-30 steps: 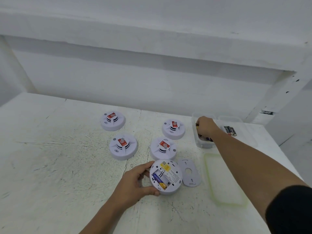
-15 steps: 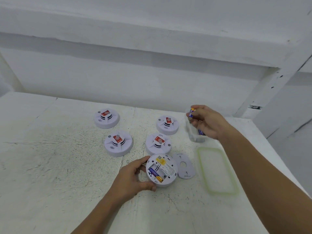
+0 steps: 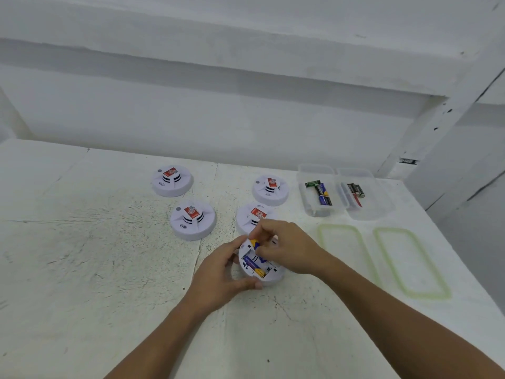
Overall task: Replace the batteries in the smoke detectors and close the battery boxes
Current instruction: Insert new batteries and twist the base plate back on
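A round white plastic smoke detector (image 3: 274,280) lies upside down on the white scuffed tabletop (image 3: 109,269), its battery bay uncovered. One blue and yellow battery (image 3: 253,266) sits in the bay. The left hand (image 3: 218,272) grips the detector's left rim, thumb and fingers curled round it. The right hand (image 3: 292,250) reaches over from the detector's right and pinches a second blue and yellow battery (image 3: 256,243) at the bay's far end.

Just behind this detector, partly hidden by the right hand, stands a white detector with a red label (image 3: 252,216). Farther behind it is another (image 3: 270,188), and two more lie to its far left (image 3: 192,218) (image 3: 172,180).

To the detector's far right are two clear plastic boxes (image 3: 314,209) (image 3: 369,209) holding loose batteries. Nearer on its right lie two clear lids with pale green rims (image 3: 340,226) (image 3: 393,229).
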`<action>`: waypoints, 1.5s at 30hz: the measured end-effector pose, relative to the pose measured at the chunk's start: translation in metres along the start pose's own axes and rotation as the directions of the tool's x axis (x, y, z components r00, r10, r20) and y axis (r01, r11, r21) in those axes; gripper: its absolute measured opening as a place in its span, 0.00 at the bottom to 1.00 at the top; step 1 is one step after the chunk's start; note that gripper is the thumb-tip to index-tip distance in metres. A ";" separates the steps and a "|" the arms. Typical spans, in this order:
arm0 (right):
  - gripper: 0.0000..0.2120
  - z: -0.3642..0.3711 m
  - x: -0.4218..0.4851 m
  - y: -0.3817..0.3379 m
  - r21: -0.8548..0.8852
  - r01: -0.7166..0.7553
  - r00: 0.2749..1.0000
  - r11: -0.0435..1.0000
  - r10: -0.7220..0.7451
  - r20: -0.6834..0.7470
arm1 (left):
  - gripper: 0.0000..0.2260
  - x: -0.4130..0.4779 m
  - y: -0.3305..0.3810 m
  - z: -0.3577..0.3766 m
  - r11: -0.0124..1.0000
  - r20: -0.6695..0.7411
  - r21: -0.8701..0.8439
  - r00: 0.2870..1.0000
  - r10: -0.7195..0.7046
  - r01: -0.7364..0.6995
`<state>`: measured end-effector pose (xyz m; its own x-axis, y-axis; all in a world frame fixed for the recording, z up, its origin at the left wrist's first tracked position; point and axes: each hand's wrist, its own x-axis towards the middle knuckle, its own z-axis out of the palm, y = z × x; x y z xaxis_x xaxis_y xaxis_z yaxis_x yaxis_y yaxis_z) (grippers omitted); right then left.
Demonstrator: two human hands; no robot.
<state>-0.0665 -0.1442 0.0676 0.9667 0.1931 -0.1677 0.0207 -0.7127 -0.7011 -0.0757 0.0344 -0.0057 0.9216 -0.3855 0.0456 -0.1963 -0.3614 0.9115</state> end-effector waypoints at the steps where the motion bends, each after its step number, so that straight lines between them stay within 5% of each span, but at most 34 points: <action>1: 0.10 0.001 -0.001 0.000 -0.027 0.027 1.000 0.999 -0.027 0.003 | 0.38 0.000 0.001 0.000 1.000 -0.003 0.007 1.000 0.010 -0.010; 6: 0.10 0.004 -0.001 0.002 -0.053 0.103 0.995 0.993 -0.102 0.024 | 0.31 -0.001 0.006 0.000 0.998 -0.028 0.049 0.999 0.045 -0.043; 15: 0.12 0.004 0.002 0.005 -0.191 0.133 0.989 0.973 -0.117 0.095 | 0.35 0.000 0.000 0.002 0.997 -0.038 0.069 0.999 0.023 -0.021; 45: 0.09 0.001 0.020 -0.002 -0.158 0.006 0.989 0.987 0.018 0.148 | 0.37 0.000 0.001 0.000 0.995 -0.020 0.100 1.000 -0.007 0.009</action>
<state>-0.0476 -0.1384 0.0653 0.9186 0.2783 -0.2807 0.0669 -0.8093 -0.5836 -0.0756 0.0343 -0.0051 0.9294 -0.3659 0.0474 -0.2206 -0.4479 0.8664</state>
